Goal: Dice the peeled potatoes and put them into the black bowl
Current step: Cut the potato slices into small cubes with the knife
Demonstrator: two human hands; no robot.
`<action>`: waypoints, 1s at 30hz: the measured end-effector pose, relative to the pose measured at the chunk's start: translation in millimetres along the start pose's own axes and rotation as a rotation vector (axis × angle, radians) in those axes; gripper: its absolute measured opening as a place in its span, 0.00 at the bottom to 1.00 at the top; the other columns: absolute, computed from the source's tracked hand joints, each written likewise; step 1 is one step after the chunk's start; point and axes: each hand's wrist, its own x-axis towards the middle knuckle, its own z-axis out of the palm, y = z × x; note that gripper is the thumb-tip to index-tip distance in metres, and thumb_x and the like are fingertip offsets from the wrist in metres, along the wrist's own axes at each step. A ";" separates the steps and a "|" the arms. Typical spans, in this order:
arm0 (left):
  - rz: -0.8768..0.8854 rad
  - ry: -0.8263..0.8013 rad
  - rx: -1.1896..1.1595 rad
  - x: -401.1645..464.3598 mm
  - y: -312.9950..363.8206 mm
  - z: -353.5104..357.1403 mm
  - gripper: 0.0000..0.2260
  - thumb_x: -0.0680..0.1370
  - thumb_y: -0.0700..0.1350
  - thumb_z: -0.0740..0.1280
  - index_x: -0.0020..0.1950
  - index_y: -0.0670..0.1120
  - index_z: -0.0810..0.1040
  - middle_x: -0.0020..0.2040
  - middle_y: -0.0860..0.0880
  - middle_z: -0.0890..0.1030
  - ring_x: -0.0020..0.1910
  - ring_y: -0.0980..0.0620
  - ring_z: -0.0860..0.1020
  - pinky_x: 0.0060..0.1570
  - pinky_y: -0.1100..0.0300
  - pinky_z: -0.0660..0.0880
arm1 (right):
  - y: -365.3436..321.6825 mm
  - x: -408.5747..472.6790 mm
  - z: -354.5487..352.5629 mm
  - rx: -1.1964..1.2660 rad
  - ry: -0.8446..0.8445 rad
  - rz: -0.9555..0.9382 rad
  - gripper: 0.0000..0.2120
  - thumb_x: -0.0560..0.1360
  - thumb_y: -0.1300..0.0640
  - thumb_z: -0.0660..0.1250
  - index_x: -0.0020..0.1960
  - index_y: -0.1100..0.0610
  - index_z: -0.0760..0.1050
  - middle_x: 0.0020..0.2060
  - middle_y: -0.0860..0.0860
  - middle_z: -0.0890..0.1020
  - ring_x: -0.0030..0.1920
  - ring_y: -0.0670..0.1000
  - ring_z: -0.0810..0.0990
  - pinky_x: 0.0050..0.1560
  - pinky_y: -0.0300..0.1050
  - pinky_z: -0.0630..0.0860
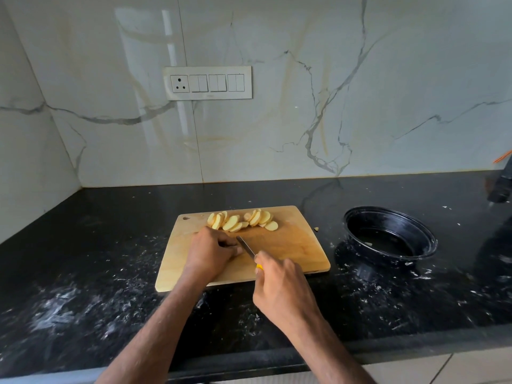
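Several pale yellow potato slices point(241, 219) lie in a loose row along the far edge of a wooden cutting board point(293, 242). My right hand point(279, 284) grips a knife point(246, 246) with a yellow handle, its blade angled toward the board's middle. My left hand point(212, 252) rests curled on the board just left of the blade; whatever is under its fingers is hidden. The black bowl point(389, 235) stands to the right of the board and holds a tiny pale scrap.
The black speckled countertop point(83, 273) runs to a marble-look wall with a switch panel point(207, 83). A small potato bit point(316, 229) lies just off the board's right edge. A dark object point(500, 187) sits at the far right.
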 end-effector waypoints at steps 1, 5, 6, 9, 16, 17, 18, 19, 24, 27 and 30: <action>0.000 0.005 -0.004 -0.6 0.4 -0.1 0.04 0.72 0.44 0.79 0.46 0.49 0.88 0.37 0.58 0.81 0.41 0.60 0.79 0.42 0.66 0.75 | -0.1 0.3 -0.1 0.002 -0.006 0.003 0.10 0.82 0.54 0.61 0.63 0.49 0.71 0.48 0.52 0.79 0.48 0.49 0.77 0.45 0.41 0.78; 0.003 0.024 -0.015 -2.6 2.0 0.6 0.04 0.72 0.43 0.79 0.45 0.49 0.88 0.35 0.60 0.80 0.40 0.61 0.78 0.42 0.66 0.75 | -3.9 -1.1 -0.9 0.010 -0.013 0.010 0.12 0.81 0.54 0.62 0.65 0.50 0.71 0.49 0.52 0.79 0.47 0.48 0.75 0.44 0.39 0.76; -0.001 0.028 -0.018 -3.2 2.4 0.9 0.04 0.72 0.43 0.79 0.45 0.49 0.88 0.35 0.60 0.80 0.40 0.61 0.78 0.41 0.67 0.75 | -5.0 -2.2 -0.8 0.011 -0.014 0.014 0.13 0.81 0.54 0.63 0.65 0.50 0.70 0.49 0.52 0.79 0.47 0.49 0.75 0.44 0.39 0.75; -0.005 0.036 -0.014 -5.0 3.7 1.8 0.03 0.72 0.43 0.78 0.45 0.48 0.88 0.36 0.59 0.80 0.40 0.60 0.78 0.38 0.70 0.72 | -7.3 -8.0 -0.5 -0.005 -0.010 0.015 0.15 0.81 0.55 0.64 0.67 0.52 0.71 0.48 0.52 0.80 0.46 0.49 0.78 0.43 0.39 0.76; 0.005 0.042 -0.014 -7.4 3.0 4.2 0.05 0.74 0.43 0.77 0.49 0.48 0.88 0.37 0.59 0.79 0.40 0.61 0.77 0.37 0.71 0.71 | -0.5 -30.0 -10.7 -0.019 0.054 0.044 0.08 0.80 0.54 0.63 0.59 0.50 0.74 0.42 0.48 0.78 0.40 0.47 0.74 0.34 0.34 0.64; 0.009 0.039 -0.015 -7.9 2.6 4.4 0.05 0.74 0.44 0.77 0.49 0.48 0.88 0.38 0.59 0.80 0.40 0.61 0.77 0.37 0.71 0.71 | 0.5 -31.3 -11.7 -0.018 0.068 0.058 0.06 0.80 0.54 0.63 0.57 0.50 0.74 0.40 0.47 0.78 0.40 0.47 0.75 0.33 0.33 0.64; 0.015 0.037 -0.018 -7.9 1.9 4.3 0.05 0.74 0.44 0.77 0.50 0.48 0.88 0.38 0.59 0.81 0.40 0.61 0.77 0.38 0.70 0.71 | 1.2 -31.9 -11.8 -0.016 0.087 0.073 0.06 0.80 0.54 0.63 0.55 0.49 0.75 0.39 0.48 0.79 0.39 0.48 0.77 0.33 0.35 0.65; 0.025 0.037 -0.018 -8.1 1.2 4.1 0.06 0.74 0.44 0.77 0.50 0.48 0.88 0.40 0.57 0.82 0.40 0.61 0.76 0.39 0.69 0.72 | 1.9 -31.7 -11.4 -0.012 0.111 0.085 0.05 0.79 0.53 0.64 0.54 0.49 0.75 0.38 0.48 0.81 0.38 0.49 0.79 0.33 0.36 0.65; 0.033 0.071 -0.011 -8.9 -2.1 4.5 0.09 0.73 0.44 0.78 0.53 0.47 0.87 0.49 0.52 0.86 0.40 0.63 0.76 0.44 0.70 0.71 | -8.3 -15.9 -6.1 -0.014 0.179 0.046 0.07 0.79 0.54 0.65 0.57 0.50 0.76 0.36 0.47 0.82 0.30 0.45 0.68 0.26 0.30 0.55; 0.036 0.101 -0.006 -10.0 -1.9 5.3 0.09 0.72 0.44 0.78 0.52 0.47 0.87 0.48 0.52 0.86 0.39 0.64 0.76 0.41 0.73 0.70 | -10.7 -5.8 -1.3 -0.017 0.159 0.049 0.08 0.80 0.53 0.64 0.59 0.49 0.75 0.36 0.46 0.78 0.32 0.46 0.70 0.26 0.30 0.55; 0.038 0.113 -0.013 -10.4 -2.0 4.5 0.08 0.73 0.42 0.78 0.51 0.47 0.88 0.47 0.52 0.86 0.38 0.63 0.74 0.39 0.75 0.67 | -10.3 -2.8 1.9 -0.007 0.146 0.053 0.09 0.80 0.52 0.64 0.60 0.48 0.74 0.39 0.47 0.81 0.33 0.46 0.70 0.27 0.29 0.55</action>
